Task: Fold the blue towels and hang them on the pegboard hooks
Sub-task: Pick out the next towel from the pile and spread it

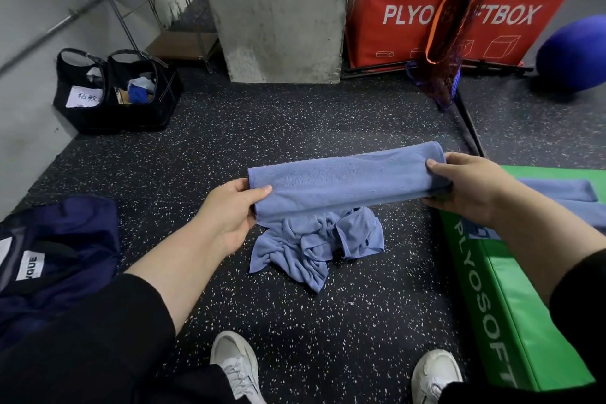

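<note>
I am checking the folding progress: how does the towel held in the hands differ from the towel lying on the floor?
The held towel is folded into a long neat band; the floor towel is crumpled in a heap. The held towel is stretched in the air between the left hand and the right hand, each gripping one end; the floor towel lies untouched on the speckled floor. Both are the same blue cloth.

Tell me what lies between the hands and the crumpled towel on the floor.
The folded towel, held at its ends by the left hand and right hand, hangs directly over the crumpled towel on the floor. Both hands are occupied; nothing else visible blocks it.
</note>
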Motion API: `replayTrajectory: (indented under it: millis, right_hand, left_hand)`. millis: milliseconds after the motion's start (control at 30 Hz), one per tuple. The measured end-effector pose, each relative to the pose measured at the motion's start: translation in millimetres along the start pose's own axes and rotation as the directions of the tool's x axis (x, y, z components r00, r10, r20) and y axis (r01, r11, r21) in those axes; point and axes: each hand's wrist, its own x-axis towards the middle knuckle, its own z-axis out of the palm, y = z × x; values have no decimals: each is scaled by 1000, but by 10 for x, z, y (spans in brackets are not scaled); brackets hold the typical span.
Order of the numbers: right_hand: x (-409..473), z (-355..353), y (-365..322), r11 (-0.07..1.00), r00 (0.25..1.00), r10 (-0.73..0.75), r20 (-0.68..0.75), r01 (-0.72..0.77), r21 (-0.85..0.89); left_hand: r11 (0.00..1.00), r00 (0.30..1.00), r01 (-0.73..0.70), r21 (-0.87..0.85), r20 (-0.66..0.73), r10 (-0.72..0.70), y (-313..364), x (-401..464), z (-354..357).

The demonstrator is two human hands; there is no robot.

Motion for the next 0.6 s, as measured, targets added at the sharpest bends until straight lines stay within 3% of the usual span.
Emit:
replayTrajectory:
  millis: [333,600]
  right_hand:
    - [-15,-251,5,993,995,-3,-96,15,119]
    - [-142,-646,199,999,971,-45,-233,41,-25]
  left_hand:
    - [994,997,-72,85,30,70,145,36,147]
    - [969,990,-79,232,136,48,-201,-61,749]
